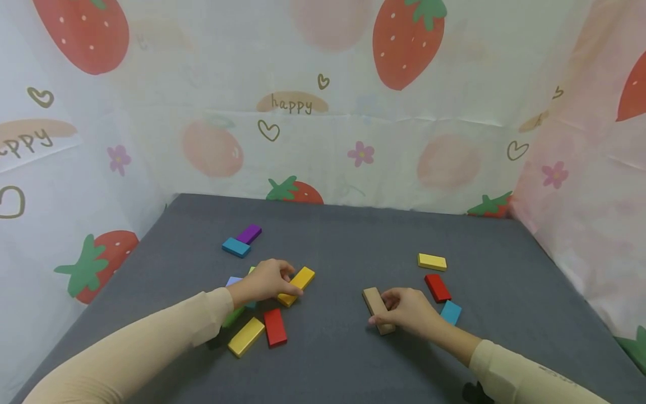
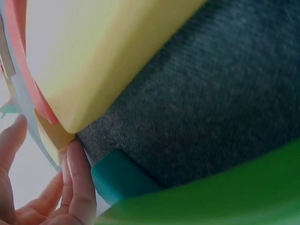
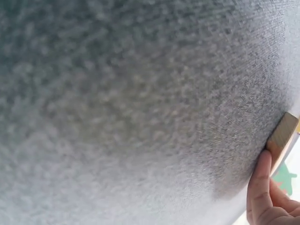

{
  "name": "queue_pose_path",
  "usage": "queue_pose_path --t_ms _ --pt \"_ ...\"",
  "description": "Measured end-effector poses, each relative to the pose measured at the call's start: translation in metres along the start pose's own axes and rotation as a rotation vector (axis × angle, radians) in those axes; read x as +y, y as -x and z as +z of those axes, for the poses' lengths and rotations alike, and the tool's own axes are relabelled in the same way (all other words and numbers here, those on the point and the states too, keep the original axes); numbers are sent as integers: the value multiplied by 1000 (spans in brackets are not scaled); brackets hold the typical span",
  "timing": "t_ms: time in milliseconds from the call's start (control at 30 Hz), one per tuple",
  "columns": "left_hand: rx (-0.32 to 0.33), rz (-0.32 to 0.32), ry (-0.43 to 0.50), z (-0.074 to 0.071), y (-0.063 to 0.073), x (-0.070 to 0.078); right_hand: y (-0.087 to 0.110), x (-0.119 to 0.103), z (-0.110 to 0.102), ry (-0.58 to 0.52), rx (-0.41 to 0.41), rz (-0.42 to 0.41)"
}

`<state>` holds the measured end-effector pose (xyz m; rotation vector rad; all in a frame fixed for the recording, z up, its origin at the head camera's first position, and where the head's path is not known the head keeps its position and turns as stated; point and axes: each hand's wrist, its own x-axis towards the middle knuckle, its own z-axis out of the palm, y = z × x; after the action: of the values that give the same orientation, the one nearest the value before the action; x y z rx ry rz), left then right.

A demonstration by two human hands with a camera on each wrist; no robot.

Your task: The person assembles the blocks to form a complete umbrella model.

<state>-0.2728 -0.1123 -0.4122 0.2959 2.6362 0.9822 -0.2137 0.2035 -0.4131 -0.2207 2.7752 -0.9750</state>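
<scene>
My left hand (image 1: 268, 280) is over an orange-yellow block (image 1: 304, 276), fingers on one side of it and thumb toward the other. In the left wrist view, a fingertip touches this block (image 2: 57, 131), while the digit on the left stands apart from it. My right hand (image 1: 407, 308) pinches a plain wooden block (image 1: 374, 300) between thumb and fingers, the thumb crossing its lower part. The right wrist view shows a fingertip against the wooden block (image 3: 283, 133). Near my left hand lie a yellow block (image 1: 246, 337), a red block (image 1: 275, 327) and a partly hidden green block (image 1: 233, 318).
Farther left, a purple block (image 1: 249, 233) touches a blue block (image 1: 236, 247). Beyond my right hand lie a yellow block (image 1: 432, 262), a red block (image 1: 437, 288) and a blue block (image 1: 451, 312). Strawberry-printed curtains (image 1: 303, 146) border the dark grey table (image 1: 328, 370).
</scene>
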Motion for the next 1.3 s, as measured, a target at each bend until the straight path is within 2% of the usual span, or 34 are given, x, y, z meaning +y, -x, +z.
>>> queue_pose_path --t_ms 367,533,767,1000,1200,1300 --pt "26 -50 -2 2 0 5 -6 -7 0 32 14 74" --pt "27 -56 -18 2 -3 6 -9 -8 0 27 12 55" --pt "-8 9 -48 0 -9 8 -19 -11 -2 26 -7 38" --pt "-69 10 -35 -5 -19 11 -37 -12 -4 14 -38 12" --pt "-92 70 -87 -10 -32 15 -57 -11 -5 21 -38 7" --pt "-101 79 -98 -13 -39 16 -66 -12 -6 11 -34 11"
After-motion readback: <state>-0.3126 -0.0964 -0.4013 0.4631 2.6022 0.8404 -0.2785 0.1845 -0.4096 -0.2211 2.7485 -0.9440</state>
